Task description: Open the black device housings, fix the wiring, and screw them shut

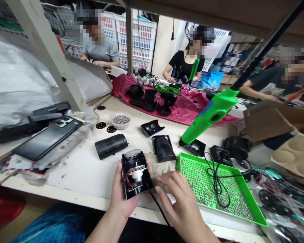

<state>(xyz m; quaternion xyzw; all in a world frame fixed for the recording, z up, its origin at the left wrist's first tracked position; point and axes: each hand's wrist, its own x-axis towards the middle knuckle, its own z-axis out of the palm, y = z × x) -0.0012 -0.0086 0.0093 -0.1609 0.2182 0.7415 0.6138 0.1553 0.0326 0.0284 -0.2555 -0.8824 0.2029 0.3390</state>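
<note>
Wires [128, 177] lie exposed in the black casing [135, 164], where a stray fingertip could snag them or a hard edge nick them. The left hand [119, 194] grips the casing from the side and below, its open face up, above the tabletop [78, 175] near the front edge; if that grip slackened, the casing could drop past the edge. The right hand [181, 192] is open and appears to hold nothing, its fingers apart and near the casing. A cord [155, 200] runs from the casing down between the two forearms; a forearm catching it could tug at whatever it joins inside. Just right of the right hand, a green tray [250, 199] holds loose screws [202, 189] with a cable [216, 180] looped over them, so a pull on that cable could scatter them. The green screwdriver [210, 114] hangs beyond, and a knock could set it swinging.
</note>
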